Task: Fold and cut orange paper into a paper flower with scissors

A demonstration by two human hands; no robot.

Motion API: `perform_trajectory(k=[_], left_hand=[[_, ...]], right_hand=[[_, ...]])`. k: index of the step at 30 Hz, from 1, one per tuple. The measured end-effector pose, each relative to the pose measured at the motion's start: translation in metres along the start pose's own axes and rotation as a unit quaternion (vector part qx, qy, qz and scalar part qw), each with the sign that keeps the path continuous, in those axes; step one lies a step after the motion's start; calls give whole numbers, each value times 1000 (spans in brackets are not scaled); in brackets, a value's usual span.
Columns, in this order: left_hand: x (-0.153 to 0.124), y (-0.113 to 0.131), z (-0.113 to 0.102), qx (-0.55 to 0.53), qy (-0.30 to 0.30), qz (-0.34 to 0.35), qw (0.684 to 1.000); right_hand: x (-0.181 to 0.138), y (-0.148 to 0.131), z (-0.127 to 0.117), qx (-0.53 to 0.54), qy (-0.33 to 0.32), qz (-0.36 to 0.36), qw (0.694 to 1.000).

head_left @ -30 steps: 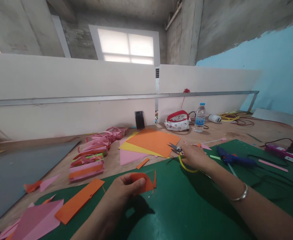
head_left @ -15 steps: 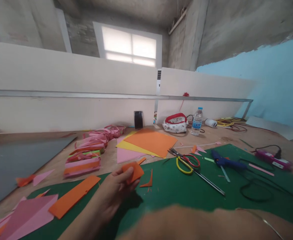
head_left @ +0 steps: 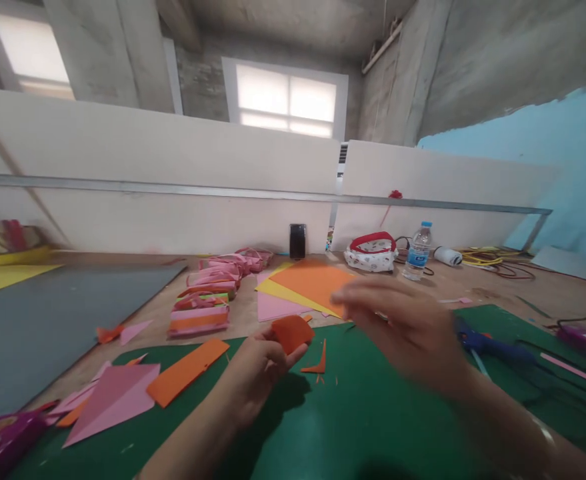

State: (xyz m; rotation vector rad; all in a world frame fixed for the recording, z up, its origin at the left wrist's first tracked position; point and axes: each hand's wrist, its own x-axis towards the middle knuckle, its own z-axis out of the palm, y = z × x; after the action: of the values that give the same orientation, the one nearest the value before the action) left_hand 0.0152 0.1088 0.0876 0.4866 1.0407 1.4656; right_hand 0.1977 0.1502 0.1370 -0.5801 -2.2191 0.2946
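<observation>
In my left hand (head_left: 263, 367) a small orange paper piece (head_left: 291, 332) is pinched between thumb and fingers, above the green cutting mat (head_left: 363, 413). My right hand (head_left: 407, 330), somewhat blurred, hovers to the right with its fingers stretched toward the left and no object visible in them. It covers the spot where the scissors and pen lay. A thin orange paper offcut (head_left: 320, 360) lies on the mat between the hands. Beyond them are an orange sheet (head_left: 307, 280), a yellow sheet (head_left: 283, 293) and a pink sheet (head_left: 273, 308), overlapping.
Left of the sheets runs a row of pink-and-orange paper pieces (head_left: 200, 320). An orange strip (head_left: 187, 372) and folded pink paper (head_left: 117, 403) lie nearer. A blue glue gun (head_left: 493, 347) rests at right. A phone (head_left: 297, 241), pouch (head_left: 371, 253) and water bottle (head_left: 417, 252) stand behind.
My right hand has risen from the near edge up over the scissors' place. My left hand still holds the orange piece, now tilted differently. The view has turned left.
</observation>
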Motion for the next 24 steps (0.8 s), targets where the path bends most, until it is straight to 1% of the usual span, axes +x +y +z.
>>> perform_trajectory(k=[1, 2, 3, 4, 5, 7, 10, 12, 14, 17, 19, 22, 24], left_hand=[[0, 0, 0, 7, -14, 3, 1000], [0, 0, 0, 14, -27, 3, 1000], [-1, 0, 1, 18, -37, 3, 999], [-1, 1, 1, 15, -39, 3, 999], [-1, 1, 2, 10, -41, -4, 999], [-2, 3, 3, -7, -50, -28, 998], [-3, 7, 5, -30, -55, -52, 997], [-4, 8, 6, -35, -52, -41, 997], [-5, 9, 6, -24, -51, -33, 998], [-6, 9, 6, 12, -54, -37, 998], [-6, 9, 5, 25, -76, -39, 996], [-6, 8, 1, 12, -128, -37, 991], [-6, 7, -3, -1, -139, -31, 990]], right_hand=[[3, 9, 7, 22, 35, 30, 999], [5, 19, 15, 49, 32, 84, 995], [7, 30, 25, 89, 0, 149, 985], [8, 40, 35, 152, -48, 222, 962], [8, 49, 44, 213, -79, 275, 934], [6, 59, 57, 271, -105, 317, 903], [4, 56, 63, 308, -111, 329, 886], [4, 48, 62, 327, -119, 333, 876], [3, 42, 60, 338, -125, 328, 873], [3, 37, 59, 339, -127, 317, 876], [3, 37, 58, 335, -127, 314, 879], [4, 38, 57, 342, -124, 313, 877], [4, 39, 56, 359, -123, 314, 870]])
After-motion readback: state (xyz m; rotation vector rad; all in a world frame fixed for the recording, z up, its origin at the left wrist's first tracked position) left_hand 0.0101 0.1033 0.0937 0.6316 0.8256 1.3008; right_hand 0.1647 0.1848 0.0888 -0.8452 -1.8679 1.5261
